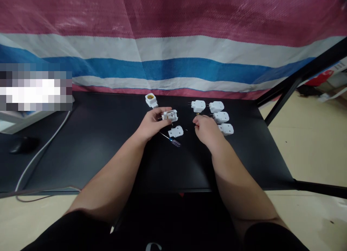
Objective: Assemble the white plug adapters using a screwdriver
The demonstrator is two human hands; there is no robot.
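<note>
Between the fingers and thumb of my left hand (pixel 150 124) is an opened white plug housing (pixel 170 116), its metal inner parts showing. My right hand (pixel 207 130) is closed in a pinch over the table; what its fingertips hold, if anything, is too small to make out. A tiny brass-coloured piece (pixel 197 113) shows just beyond those fingertips. Between the hands lie a loose white cover (pixel 176 132) with holes and a small pin-like bit (pixel 186 130). Nearest my left hand is a screwdriver (pixel 175 142) with a clear handle, its shaft pointing left.
Several white plugs (pixel 216 106) with metal pins lie beyond and beside my right hand. A white piece with a round opening (pixel 151 99) sits behind my left hand. At left are a black mouse (pixel 24 145) and a pale cable (pixel 43 150) on the black table (pixel 89 142).
</note>
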